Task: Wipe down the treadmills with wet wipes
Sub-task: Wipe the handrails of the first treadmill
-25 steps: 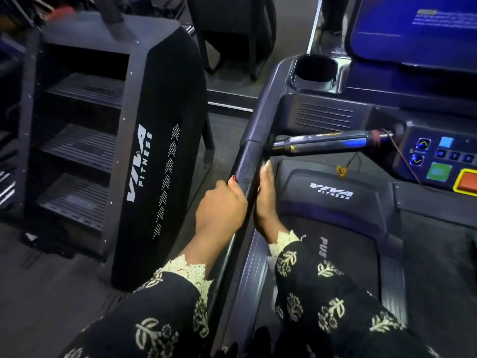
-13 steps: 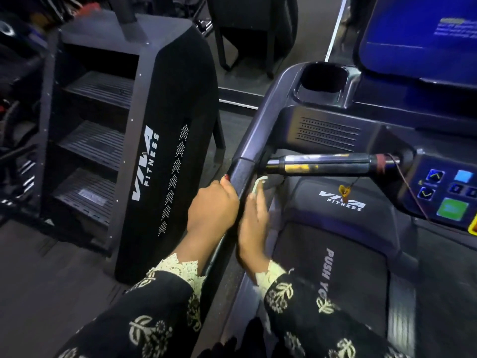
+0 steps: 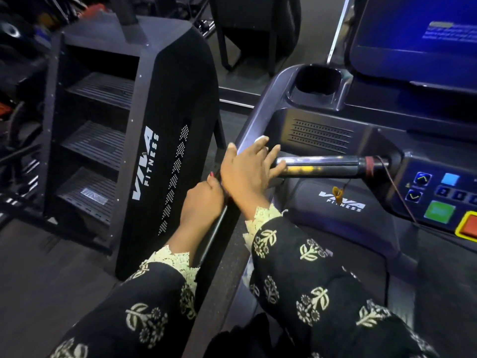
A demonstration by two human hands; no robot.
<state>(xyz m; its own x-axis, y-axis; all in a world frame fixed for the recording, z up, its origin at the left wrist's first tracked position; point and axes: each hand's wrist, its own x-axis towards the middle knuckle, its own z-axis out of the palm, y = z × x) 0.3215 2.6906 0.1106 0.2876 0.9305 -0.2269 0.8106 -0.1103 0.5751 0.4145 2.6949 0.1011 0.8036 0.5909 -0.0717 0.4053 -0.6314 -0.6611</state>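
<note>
Left hand (image 3: 204,200) grips the side rail (image 3: 254,117); right hand (image 3: 247,171), spread flat, presses a wipe (image 3: 260,139) (probably; white sliver) there.

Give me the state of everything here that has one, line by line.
left hand, gripping the side rail.
right hand, fingers straight and spread, pressing the wet wipe on the rail.
wet wipe, mostly hidden under the fingers.
screen, lit blue.
yellow clip, hanging on its cord below the grip bar.
</note>
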